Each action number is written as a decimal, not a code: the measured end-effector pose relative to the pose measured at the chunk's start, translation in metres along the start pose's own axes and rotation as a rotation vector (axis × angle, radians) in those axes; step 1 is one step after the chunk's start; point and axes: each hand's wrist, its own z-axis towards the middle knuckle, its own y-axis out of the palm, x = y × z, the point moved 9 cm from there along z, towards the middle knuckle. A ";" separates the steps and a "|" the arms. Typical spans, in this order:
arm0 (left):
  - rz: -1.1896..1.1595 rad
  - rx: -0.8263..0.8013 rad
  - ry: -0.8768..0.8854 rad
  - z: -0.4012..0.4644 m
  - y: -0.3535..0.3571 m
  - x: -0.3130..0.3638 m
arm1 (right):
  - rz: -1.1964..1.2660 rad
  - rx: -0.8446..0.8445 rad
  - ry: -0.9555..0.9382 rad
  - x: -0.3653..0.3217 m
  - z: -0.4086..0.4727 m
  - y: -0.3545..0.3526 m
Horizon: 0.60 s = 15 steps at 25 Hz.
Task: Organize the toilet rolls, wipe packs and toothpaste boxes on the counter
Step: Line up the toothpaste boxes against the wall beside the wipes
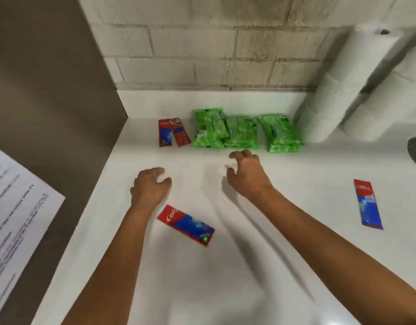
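Both hands (150, 186) (246, 174) empty over counter (249, 266)

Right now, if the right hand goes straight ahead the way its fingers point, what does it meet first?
Probably the middle stack of green wipe packs, just beyond the right hand. Depth is unclear.

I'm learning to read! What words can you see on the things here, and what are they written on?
"Colg": white letters on the red end of the nearest toothpaste box; the left forearm hides the rest.
Right toothpaste box: white writing, too blurred to read.
Back toothpaste boxes: writing too blurred.
Green wipe packs: print too small and blurred.
Paper sheet at left: lines of print, unreadable.
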 end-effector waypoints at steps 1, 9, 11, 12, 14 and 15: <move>0.075 0.051 -0.013 -0.019 -0.003 0.002 | -0.011 0.015 0.050 0.024 -0.012 -0.005; 0.489 -0.108 -0.158 -0.118 0.046 -0.001 | -0.200 0.271 0.453 0.180 -0.101 -0.047; 0.511 -0.097 -0.120 -0.131 0.060 0.005 | -0.145 0.307 0.648 0.219 -0.122 -0.052; 0.477 -0.074 -0.117 -0.138 0.064 0.010 | -0.119 0.289 0.729 0.236 -0.131 -0.052; 0.379 -0.020 -0.095 -0.148 0.068 0.021 | -0.104 0.200 0.792 0.257 -0.140 -0.046; 0.339 0.008 -0.064 -0.152 0.070 0.027 | -0.111 0.161 0.770 0.261 -0.142 -0.042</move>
